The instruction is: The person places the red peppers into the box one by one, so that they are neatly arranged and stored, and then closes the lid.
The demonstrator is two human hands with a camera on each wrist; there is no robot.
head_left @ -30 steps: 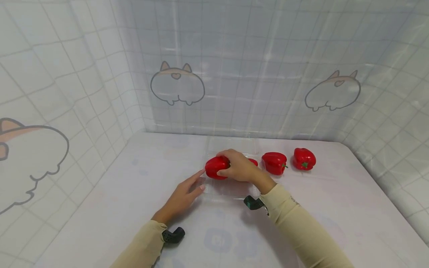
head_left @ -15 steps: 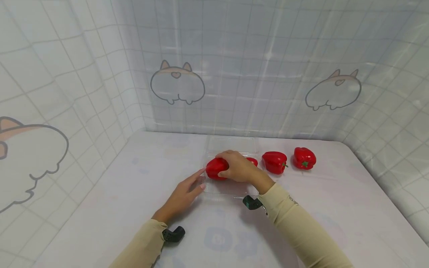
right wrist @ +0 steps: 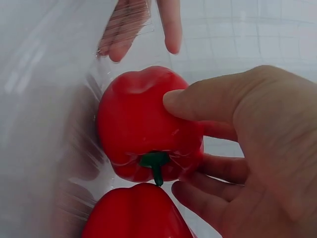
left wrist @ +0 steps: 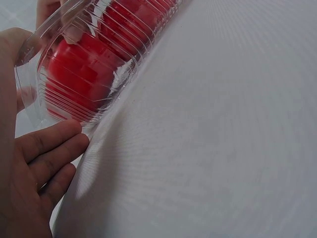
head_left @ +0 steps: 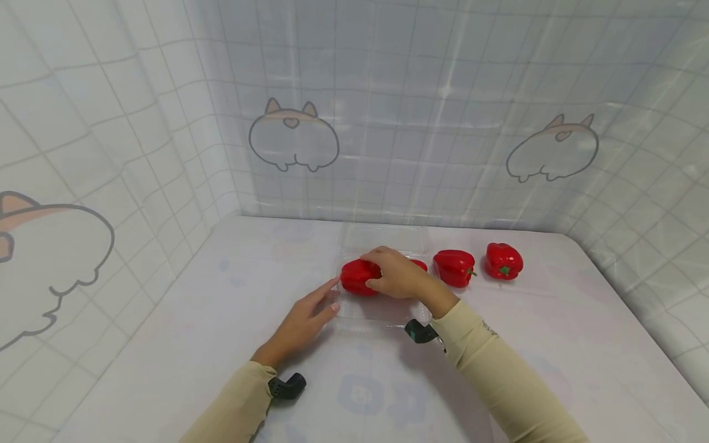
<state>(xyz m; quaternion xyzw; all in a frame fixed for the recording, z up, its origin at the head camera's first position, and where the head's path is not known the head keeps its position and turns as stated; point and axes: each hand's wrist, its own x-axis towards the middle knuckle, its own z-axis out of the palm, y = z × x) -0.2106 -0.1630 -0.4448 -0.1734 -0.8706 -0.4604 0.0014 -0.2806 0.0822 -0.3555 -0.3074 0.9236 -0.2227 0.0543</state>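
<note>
A red bell pepper with a green stem sits at the left end of a clear plastic container. My right hand grips this pepper, thumb on one side and fingers on the other, as the right wrist view shows. Directly behind its stem lies a second red bell pepper in the same container, mostly covered by my right hand in the head view. My left hand rests against the container's left end with its fingers extended; in the left wrist view its fingers touch the ribbed wall.
The container's clear lid lies opened toward the back. Two more red bell peppers, one near and one farther right, lie on the white table to its right. Tiled-pattern sheeting encloses the back and sides.
Both hands stay almost where they were. My right hand shifts very slightly, still holding the bell pepper in the container's left end.
</note>
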